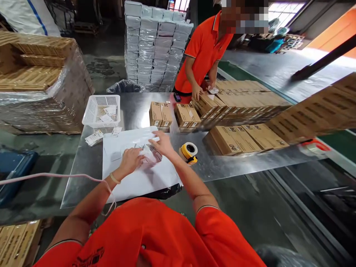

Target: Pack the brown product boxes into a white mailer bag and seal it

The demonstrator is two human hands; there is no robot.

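A crumpled clear plastic bag (152, 155) with something white and pinkish in it lies on a white sheet (133, 181). What is inside cannot be made out. My left hand (130, 160) is closed on the bag's left side, fingers pinched at the white part. Over its upper right edge, my right hand (162, 142) reaches in with fingers apart; its thumb is partly hidden. To the right of my right forearm sits a yellow tape dispenser (189, 151) with a roll of tape.
A white basket (86, 111) holding paper slips stands at the table's back left, beside loose labels (94, 137). Brown cartons (233, 139) line the right side. Across the table, a person in orange (204, 44) handles cartons. A pink cord (55, 174) crosses at left.
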